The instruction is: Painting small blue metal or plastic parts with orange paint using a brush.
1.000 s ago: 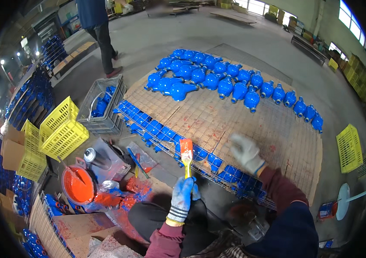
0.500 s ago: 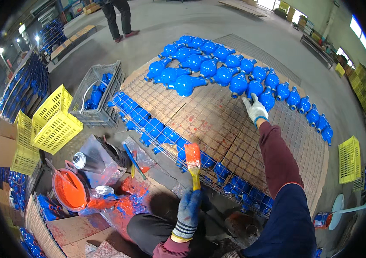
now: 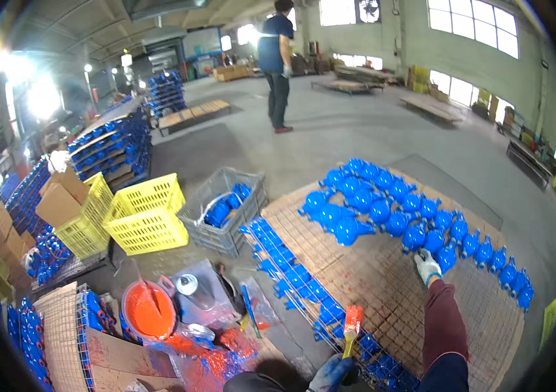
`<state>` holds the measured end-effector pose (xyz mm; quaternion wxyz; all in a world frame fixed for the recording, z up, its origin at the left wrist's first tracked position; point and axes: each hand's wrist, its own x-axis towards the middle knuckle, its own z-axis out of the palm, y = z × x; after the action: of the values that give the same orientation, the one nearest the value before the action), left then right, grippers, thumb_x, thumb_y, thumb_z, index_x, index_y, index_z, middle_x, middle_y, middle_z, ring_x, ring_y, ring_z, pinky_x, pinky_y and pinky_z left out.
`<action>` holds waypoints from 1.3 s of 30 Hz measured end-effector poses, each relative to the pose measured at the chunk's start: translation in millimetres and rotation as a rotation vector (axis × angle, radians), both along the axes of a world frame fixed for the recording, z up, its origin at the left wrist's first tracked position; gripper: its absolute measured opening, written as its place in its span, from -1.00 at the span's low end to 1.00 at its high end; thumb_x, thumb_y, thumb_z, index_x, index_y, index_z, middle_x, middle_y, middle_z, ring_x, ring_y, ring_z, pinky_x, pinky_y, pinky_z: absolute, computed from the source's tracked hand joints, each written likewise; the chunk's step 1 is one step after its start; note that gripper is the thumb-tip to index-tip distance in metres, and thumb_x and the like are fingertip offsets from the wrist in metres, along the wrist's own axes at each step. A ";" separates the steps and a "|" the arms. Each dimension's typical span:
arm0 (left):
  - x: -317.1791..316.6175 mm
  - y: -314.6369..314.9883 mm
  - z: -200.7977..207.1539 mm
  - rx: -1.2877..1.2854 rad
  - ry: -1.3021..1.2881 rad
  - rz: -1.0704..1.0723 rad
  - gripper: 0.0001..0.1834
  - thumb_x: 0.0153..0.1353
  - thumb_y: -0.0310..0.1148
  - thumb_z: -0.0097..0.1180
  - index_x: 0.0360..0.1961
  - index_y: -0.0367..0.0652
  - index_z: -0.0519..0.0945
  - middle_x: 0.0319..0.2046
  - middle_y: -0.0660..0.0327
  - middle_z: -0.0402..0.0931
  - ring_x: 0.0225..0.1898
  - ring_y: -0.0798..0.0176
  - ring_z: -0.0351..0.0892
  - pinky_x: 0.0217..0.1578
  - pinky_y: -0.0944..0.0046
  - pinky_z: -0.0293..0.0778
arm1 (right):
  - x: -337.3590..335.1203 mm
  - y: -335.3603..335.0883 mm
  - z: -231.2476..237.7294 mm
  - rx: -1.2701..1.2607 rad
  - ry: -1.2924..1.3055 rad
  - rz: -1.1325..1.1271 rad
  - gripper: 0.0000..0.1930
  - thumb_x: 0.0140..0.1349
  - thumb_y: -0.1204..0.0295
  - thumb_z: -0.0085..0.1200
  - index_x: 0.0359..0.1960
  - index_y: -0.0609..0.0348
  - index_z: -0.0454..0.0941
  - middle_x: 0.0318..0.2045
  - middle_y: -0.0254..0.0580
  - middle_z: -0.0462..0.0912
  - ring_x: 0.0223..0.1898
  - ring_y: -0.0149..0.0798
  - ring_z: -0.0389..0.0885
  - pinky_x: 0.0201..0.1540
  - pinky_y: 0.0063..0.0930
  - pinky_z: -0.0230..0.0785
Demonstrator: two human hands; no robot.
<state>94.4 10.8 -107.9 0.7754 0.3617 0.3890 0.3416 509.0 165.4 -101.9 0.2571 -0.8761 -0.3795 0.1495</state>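
Observation:
My left hand, in a paint-stained blue-grey glove, is closed round the yellow handle of a paintbrush, whose bristles are coated orange-red and point upward. My right hand, in a white glove, reaches to the front of the rows with its fingers closed on the lower end of a blue-painted casting. Another blue casting lies just right of these fingers. Several more, rounded with a narrow neck, lie in rows on the cardboard-backed wire mesh rack.
On the left stand an orange paint bucket, a spray can, a grey crate with blue parts, and yellow crates. More blue castings lie on a layer beneath the mesh. A person stands beyond.
My view has swung up and to the left, so the rack sits lower and farther right. The right hand stays at the same casting; the brush remains in my left hand.

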 end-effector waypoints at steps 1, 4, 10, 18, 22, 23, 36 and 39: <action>0.5 -0.6 1.7 -0.023 -0.080 -0.002 -0.86 0.36 -0.32 0.00 -0.17 -0.14 0.50 -0.48 0.42 0.40 -0.48 0.49 0.35 -0.48 0.47 0.33 | 19.1 -5.4 -8.8 0.150 0.016 -0.033 -0.50 0.23 0.03 -0.06 0.11 0.03 0.45 0.00 0.00 0.59 0.07 0.05 0.53 0.12 -0.24 0.30; -16.4 6.3 4.2 -0.041 -0.158 -0.037 -0.83 0.37 -0.30 -0.01 -0.15 -0.15 0.49 -0.44 0.40 0.41 -0.44 0.49 0.38 -0.43 0.47 0.35 | 29.6 -3.9 -7.8 0.194 0.087 -0.108 -0.64 0.22 0.12 -0.01 -0.11 0.10 0.56 -0.19 0.01 0.66 -0.09 0.05 0.61 -0.05 -0.23 0.40; -17.2 25.7 34.3 0.092 0.123 -0.092 -0.75 0.34 -0.22 0.03 -0.17 -0.20 0.53 -0.41 0.33 0.48 -0.37 0.46 0.42 -0.32 0.41 0.38 | 25.5 -48.9 15.0 0.049 -0.343 -0.064 -0.66 0.22 0.13 0.00 -0.16 0.12 0.56 -0.20 0.09 0.64 -0.11 0.14 0.58 -0.06 -0.10 0.39; -34.9 35.0 44.8 0.129 0.100 0.089 -0.75 0.37 -0.22 -0.01 -0.17 -0.19 0.55 -0.45 0.38 0.44 -0.42 0.51 0.36 -0.38 0.45 0.31 | -114.5 -184.6 59.0 -0.027 -0.354 0.186 -0.77 0.18 0.27 0.09 -0.23 0.11 0.56 -0.30 0.06 0.63 -0.17 0.10 0.59 -0.13 -0.11 0.42; -35.3 32.5 32.4 0.068 0.030 0.090 -0.73 0.36 -0.20 0.00 -0.16 -0.20 0.54 -0.45 0.40 0.43 -0.43 0.53 0.34 -0.39 0.46 0.29 | -147.3 -258.1 64.0 -0.080 -0.254 0.212 -0.78 0.14 0.28 0.14 -0.24 0.09 0.59 -0.32 0.06 0.64 -0.20 0.06 0.61 -0.13 -0.15 0.45; -40.0 32.0 41.6 0.030 -0.002 0.068 -0.74 0.37 -0.21 -0.01 -0.17 -0.20 0.53 -0.46 0.38 0.44 -0.43 0.52 0.35 -0.38 0.47 0.29 | -153.8 -266.3 72.8 -0.179 -0.148 0.277 -0.76 0.15 0.24 0.13 -0.24 0.09 0.60 -0.34 0.05 0.64 -0.22 0.06 0.62 -0.13 -0.15 0.46; -31.2 21.9 52.4 0.243 0.135 0.064 -0.75 0.37 -0.25 -0.04 -0.21 -0.24 0.53 -0.45 0.35 0.41 -0.41 0.45 0.36 -0.35 0.43 0.31 | -31.1 11.0 59.5 -0.002 -0.370 0.467 -0.48 0.28 0.03 -0.05 0.22 -0.05 0.37 0.15 -0.06 0.46 0.19 0.10 0.37 0.22 -0.18 0.23; -20.9 21.0 64.1 0.047 0.065 0.091 -0.75 0.38 -0.27 -0.06 -0.14 -0.24 0.53 -0.40 0.36 0.44 -0.39 0.49 0.35 -0.33 0.45 0.31 | -6.8 53.9 29.5 -0.147 -0.191 0.381 -0.42 0.29 -0.07 -0.13 0.24 -0.04 0.35 0.18 -0.06 0.45 0.22 0.06 0.37 0.24 -0.26 0.21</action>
<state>73.5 31.8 -43.8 0.7372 0.3727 0.4218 0.3738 502.2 219.3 -72.5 0.1226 -0.8151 -0.5488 0.1392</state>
